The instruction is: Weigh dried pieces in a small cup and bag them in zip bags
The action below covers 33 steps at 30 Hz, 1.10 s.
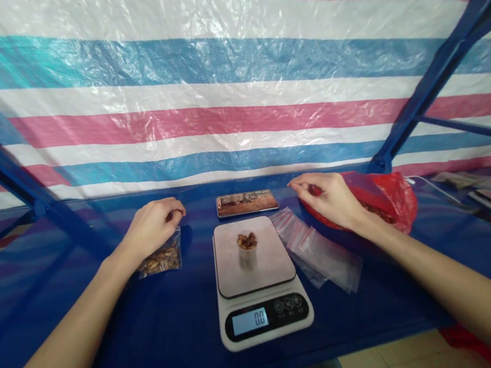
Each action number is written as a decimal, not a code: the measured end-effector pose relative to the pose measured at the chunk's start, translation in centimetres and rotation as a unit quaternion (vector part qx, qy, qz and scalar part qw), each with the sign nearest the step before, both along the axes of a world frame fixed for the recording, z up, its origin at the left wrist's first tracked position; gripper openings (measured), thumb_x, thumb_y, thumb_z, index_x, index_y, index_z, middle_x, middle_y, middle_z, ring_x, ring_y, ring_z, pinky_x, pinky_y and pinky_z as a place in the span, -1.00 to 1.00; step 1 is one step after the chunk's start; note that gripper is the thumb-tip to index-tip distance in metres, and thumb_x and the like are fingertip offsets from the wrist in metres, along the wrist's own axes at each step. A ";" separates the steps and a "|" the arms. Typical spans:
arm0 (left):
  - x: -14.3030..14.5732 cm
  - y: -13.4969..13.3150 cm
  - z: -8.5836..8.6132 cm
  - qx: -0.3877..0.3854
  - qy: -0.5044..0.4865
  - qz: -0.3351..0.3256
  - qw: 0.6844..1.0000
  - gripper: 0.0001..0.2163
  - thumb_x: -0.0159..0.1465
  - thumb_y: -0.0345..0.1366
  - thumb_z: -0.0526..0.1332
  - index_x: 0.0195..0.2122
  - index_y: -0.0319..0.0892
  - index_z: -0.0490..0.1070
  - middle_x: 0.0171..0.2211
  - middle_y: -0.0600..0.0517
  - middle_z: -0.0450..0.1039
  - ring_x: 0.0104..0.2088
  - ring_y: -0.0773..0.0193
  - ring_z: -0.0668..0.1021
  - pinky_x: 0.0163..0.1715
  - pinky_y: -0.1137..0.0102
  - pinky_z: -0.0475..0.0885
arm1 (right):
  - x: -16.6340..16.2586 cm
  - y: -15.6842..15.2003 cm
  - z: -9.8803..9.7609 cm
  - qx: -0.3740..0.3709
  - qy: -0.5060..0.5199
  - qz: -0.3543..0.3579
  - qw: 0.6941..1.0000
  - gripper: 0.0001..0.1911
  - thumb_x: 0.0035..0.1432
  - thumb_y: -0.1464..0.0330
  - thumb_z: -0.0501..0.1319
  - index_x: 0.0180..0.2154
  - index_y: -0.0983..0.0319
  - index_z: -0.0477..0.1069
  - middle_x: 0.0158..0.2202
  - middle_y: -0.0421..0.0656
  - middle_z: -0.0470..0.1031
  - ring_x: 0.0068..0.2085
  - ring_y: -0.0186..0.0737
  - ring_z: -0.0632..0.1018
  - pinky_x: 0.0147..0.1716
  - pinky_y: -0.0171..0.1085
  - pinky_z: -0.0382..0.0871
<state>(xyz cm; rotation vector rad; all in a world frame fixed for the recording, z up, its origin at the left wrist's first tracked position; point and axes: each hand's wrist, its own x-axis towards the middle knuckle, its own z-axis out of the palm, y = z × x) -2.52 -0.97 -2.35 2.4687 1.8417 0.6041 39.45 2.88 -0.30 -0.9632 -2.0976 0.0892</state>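
A white kitchen scale [258, 282] stands in the middle of the blue table, its display reading 0.0. A small white cup [247, 248] heaped with brown nuts sits on its platform. My left hand [153, 223] is closed in a pinch on the top of a small clear bag of nuts [162, 259] lying left of the scale. My right hand [331, 197] rests curled over the mouth of a red plastic bag [380, 196] holding nuts, its fingertips pinched together; I cannot make out what they hold.
A stack of empty clear zip bags [320, 249] lies right of the scale. A phone [247, 202] lies flat behind the scale. A striped tarp [231, 77] hangs at the back, with blue frame bars on both sides. Papers and a white cable [430, 182] lie at far right.
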 end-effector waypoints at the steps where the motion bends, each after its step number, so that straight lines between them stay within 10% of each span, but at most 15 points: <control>1: 0.1 -0.1 0.1 0.005 0.001 0.001 1.000 -0.70 0.37 -0.25 0.03 -0.24 -0.05 0.59 -0.15 0.03 0.67 -0.19 0.10 0.66 -0.19 0.29 0.39 | 0.1 -0.3 -0.3 0.007 -0.009 -0.006 1.000 -0.72 0.42 0.30 0.20 -0.21 0.27 0.65 -0.41 -0.14 0.63 -0.46 -0.23 0.54 -0.36 -0.26 0.37; 20: 0.9 -0.5 0.7 0.049 -0.021 0.029 0.998 -0.69 0.29 -0.25 0.05 -0.29 -0.10 0.63 -0.19 0.01 0.69 -0.33 0.14 0.62 -0.26 0.32 0.42 | -0.5 -1.0 -1.2 -0.046 -0.074 0.030 0.996 -0.70 0.39 0.28 0.16 -0.23 0.23 0.66 -0.59 -0.26 0.42 -0.55 -0.29 0.39 -0.45 -0.28 0.22; 28: 1.0 -0.6 0.8 0.048 -0.020 0.025 0.998 -0.68 0.30 -0.27 0.05 -0.26 -0.13 0.64 -0.16 -0.02 0.70 -0.28 0.13 0.64 -0.22 0.30 0.46 | 2.9 -1.3 3.9 0.028 0.022 -0.131 0.991 -0.85 0.26 0.43 0.21 -0.34 0.23 0.55 -0.45 -0.14 0.56 -0.45 -0.26 0.49 -0.35 -0.26 0.30; 33: 0.9 -0.4 0.7 0.044 -0.017 0.016 0.999 -0.67 0.31 -0.29 0.04 -0.26 -0.15 0.65 -0.18 -0.05 0.69 -0.29 0.11 0.63 -0.16 0.27 0.47 | 8.8 0.9 4.8 -0.237 -0.185 -0.194 0.934 -0.74 0.16 0.54 0.26 -0.56 0.23 0.49 -0.59 -0.08 0.54 -0.56 -0.24 0.49 -0.49 -0.22 0.22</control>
